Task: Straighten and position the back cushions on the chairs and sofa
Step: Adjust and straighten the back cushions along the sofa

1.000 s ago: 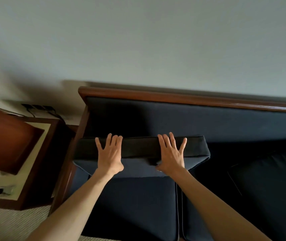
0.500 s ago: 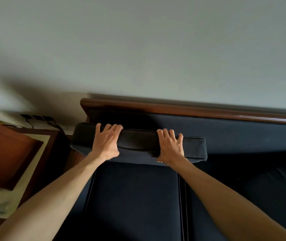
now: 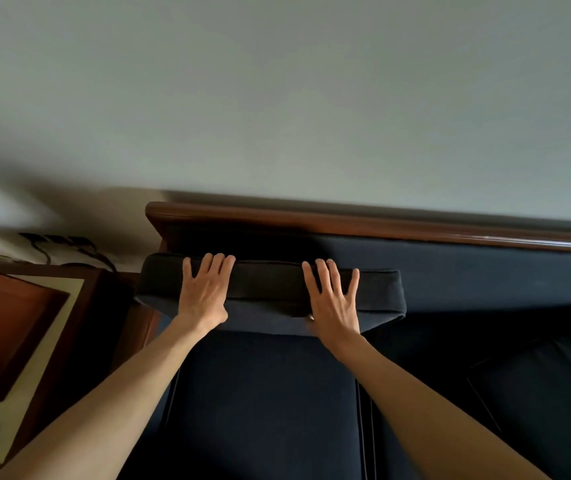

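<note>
A dark navy back cushion stands at the left end of the sofa, in front of its upholstered back with a brown wooden top rail. My left hand lies flat on the cushion's top left part, fingers spread. My right hand presses flat on its top right part, fingers apart. The cushion's left end sticks out past the sofa's left arm. Below the cushion are the navy seat cushions.
A brown wooden side table stands left of the sofa with a reddish-brown lampshade over it and small items on top. Cables run along the wall behind it. Another dark cushion lies on the seat at right.
The cushion has been pushed up and back toward the sofa back, ending a little left past the arm. Both hands went from curled over its top to lying flat with fingers spread.
</note>
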The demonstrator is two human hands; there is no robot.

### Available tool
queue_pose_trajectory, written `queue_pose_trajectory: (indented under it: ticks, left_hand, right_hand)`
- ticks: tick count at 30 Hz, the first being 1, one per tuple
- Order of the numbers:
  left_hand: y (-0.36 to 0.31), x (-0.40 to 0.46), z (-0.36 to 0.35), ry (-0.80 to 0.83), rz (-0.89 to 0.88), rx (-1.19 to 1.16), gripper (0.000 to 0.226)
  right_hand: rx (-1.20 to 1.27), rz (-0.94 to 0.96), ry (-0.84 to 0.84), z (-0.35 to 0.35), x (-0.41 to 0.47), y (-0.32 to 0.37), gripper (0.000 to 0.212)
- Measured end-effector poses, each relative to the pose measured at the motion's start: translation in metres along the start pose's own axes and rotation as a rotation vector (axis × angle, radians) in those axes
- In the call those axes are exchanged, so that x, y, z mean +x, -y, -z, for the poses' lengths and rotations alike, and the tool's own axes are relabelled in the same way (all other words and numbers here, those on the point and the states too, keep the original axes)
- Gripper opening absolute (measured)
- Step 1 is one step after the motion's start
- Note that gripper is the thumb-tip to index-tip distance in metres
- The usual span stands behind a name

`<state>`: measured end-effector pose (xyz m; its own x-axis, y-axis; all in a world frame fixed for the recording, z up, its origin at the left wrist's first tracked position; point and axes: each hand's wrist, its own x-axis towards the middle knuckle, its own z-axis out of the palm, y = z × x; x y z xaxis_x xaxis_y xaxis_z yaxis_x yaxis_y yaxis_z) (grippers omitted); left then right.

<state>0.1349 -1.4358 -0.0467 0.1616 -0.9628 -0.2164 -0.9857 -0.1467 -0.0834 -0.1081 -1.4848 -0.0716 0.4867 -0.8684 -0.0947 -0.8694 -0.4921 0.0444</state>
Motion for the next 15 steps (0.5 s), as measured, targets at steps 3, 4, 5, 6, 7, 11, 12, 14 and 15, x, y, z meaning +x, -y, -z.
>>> queue_pose_trajectory:
  ticks: [3, 4, 5, 6, 7, 11, 12, 14, 15]
  left_hand:
    - [-0.005, 0.012, 0.003, 0.012, 0.034, -0.022, 0.117]
    - [-0.007, 0.016, 0.004, 0.011, 0.039, -0.027, 0.118]
    - [-0.010, 0.020, 0.004, 0.007, 0.032, -0.034, 0.118]
    - [-0.014, 0.023, 0.004, 0.000, 0.014, -0.046, 0.117]
    - [-0.019, 0.026, 0.005, -0.003, -0.008, -0.060, 0.116]
    - [-0.038, 0.030, 0.004, 0.022, -0.028, -0.075, 0.116]
    - [-0.043, 0.031, 0.005, 0.024, -0.011, -0.074, 0.117]
    - [-0.056, 0.035, 0.008, 0.002, -0.009, -0.085, 0.112]
    - [-0.065, 0.038, 0.009, -0.015, -0.043, -0.104, 0.108]
  right_hand:
    - [0.010, -0.011, -0.031, -0.006, 0.007, -0.004, 0.117]
    - [0.008, -0.015, -0.023, -0.008, 0.010, -0.004, 0.119]
    - [0.011, -0.020, -0.018, -0.010, 0.014, -0.004, 0.119]
    - [0.018, -0.025, -0.018, -0.009, 0.020, -0.005, 0.118]
    - [0.026, -0.027, -0.017, -0.008, 0.026, -0.006, 0.116]
    - [0.044, -0.022, 0.031, -0.004, 0.048, -0.013, 0.111]
    - [0.057, -0.021, 0.043, -0.004, 0.051, -0.014, 0.109]
    - [0.096, -0.020, 0.051, -0.003, 0.056, -0.016, 0.104]
    - [0.110, -0.017, 0.049, -0.002, 0.058, -0.017, 0.101]
